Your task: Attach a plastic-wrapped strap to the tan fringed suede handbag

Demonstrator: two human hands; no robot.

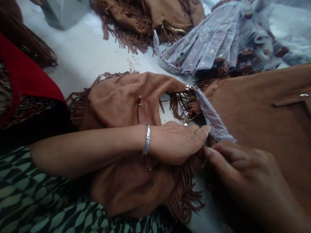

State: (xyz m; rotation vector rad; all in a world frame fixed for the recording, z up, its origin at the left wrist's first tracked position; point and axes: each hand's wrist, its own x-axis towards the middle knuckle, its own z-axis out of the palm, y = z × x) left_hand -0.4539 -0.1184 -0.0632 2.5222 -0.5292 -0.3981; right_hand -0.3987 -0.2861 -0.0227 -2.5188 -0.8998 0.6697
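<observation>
The left hand [179,142] and right hand [240,166] meet fingertip to fingertip, apparently pinched on the plastic strip [212,117]; it runs up and leftward from them to the bag [123,105] ring; both equally near.

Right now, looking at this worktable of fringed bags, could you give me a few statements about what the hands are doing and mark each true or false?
1. The left hand rests on a brown fringed bag. True.
2. A silver bangle sits on the left wrist. True.
3. The right hand holds scissors. False: its fingers meet the left hand's at a clear plastic strip.
4. The table is black. False: it is white.
5. More plastic-wrapped pieces lie farther back. True.
</observation>
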